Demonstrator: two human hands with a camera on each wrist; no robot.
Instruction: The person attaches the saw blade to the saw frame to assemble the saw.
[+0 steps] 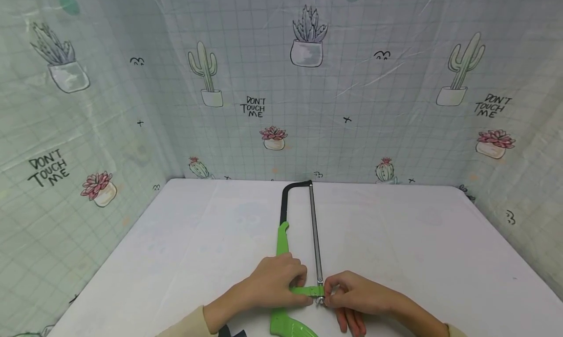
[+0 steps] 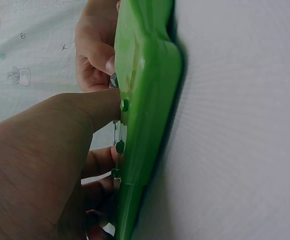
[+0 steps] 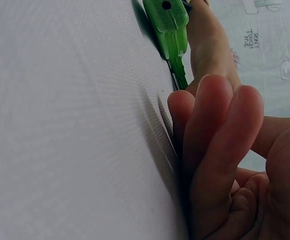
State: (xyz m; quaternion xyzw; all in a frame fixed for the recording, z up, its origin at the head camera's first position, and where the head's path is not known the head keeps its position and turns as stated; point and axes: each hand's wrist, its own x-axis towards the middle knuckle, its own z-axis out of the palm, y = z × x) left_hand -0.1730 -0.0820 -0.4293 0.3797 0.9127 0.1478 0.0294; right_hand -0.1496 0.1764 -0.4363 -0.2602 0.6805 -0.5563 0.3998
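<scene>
A hacksaw (image 1: pixel 282 240) with a green handle and a black bow lies on the white table, its far end pointing away from me. Its grey blade (image 1: pixel 314 229) runs along the right side. My left hand (image 1: pixel 274 283) grips the green frame, thumb and fingers around the crosspiece by the blade's near end. With thumb and forefinger, my right hand (image 1: pixel 360 295) pinches the small metal wing nut (image 1: pixel 320 301) there; its other fingers (image 3: pixel 212 135) extend low over the table. In the left wrist view the green frame (image 2: pixel 147 95) partly hides both hands' fingertips.
Part of a dark object (image 1: pixel 225 331) shows at the bottom edge, beside the left forearm. A cloth backdrop (image 1: pixel 325 97) printed with potted cacti stands behind the white table (image 1: pixel 396 229) and along both sides.
</scene>
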